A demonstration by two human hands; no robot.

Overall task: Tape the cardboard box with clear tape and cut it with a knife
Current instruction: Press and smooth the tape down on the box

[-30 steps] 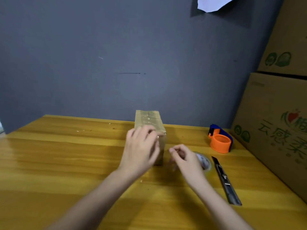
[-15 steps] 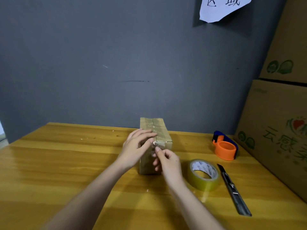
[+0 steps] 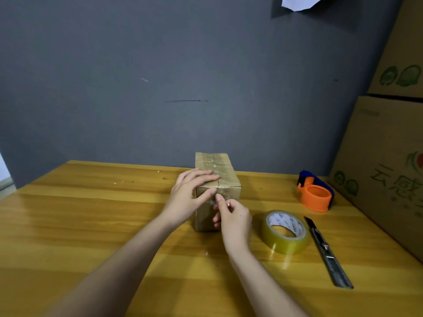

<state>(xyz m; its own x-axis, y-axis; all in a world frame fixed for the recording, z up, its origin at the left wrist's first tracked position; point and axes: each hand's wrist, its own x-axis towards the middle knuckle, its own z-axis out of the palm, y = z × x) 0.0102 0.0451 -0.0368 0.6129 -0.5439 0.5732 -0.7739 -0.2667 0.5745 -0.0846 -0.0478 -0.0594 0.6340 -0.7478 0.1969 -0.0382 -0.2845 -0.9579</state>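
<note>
The right hand (image 3: 233, 217) has slid down the cardboard box (image 3: 217, 177) front.

bare table (image 3: 91, 225) left of cardboard box (image 3: 217, 170), tape roll (image 3: 285, 232), knife (image 3: 327, 250), dispenser (image 3: 317, 194) crowding right

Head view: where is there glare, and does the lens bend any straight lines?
Head view: soft glare lies on the wooden table at the left and near the tape roll; the taped cardboard box glints slightly; the big cartons lean at the right edge, a wide-angle effect; the picture is sharp.
</note>
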